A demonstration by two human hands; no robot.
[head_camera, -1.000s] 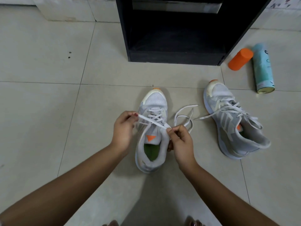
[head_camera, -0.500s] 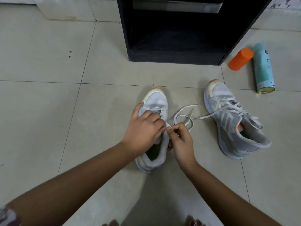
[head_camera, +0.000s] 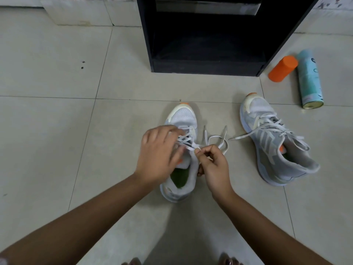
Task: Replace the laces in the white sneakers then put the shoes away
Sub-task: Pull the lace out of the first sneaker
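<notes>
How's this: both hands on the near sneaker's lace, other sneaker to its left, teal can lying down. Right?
No. Head view: other sneaker sits right of the near sneaker, not left. Left hand and right hand on its lace, teal can lying down: correct.

This is a home interior, seen from low down at floor level. The floor (head_camera: 57, 131) is laid with large pale glossy tiles and thin grout lines, with a few dark specks. A low black open shelf unit (head_camera: 208, 66) stands on it. Behind the unit and off to its left runs a white tiled wall base (head_camera: 80, 14). Just right of the unit, an orange cylinder (head_camera: 283, 68) and a teal spray can (head_camera: 309, 79) lie side by side on the tiles. In front of the unit sit two white sneakers (head_camera: 182, 117), their laces (head_camera: 215, 137) trailing on the floor. Farther out from it, a person's bare toes (head_camera: 227, 262) show. Which room this is cannot be told.
</notes>
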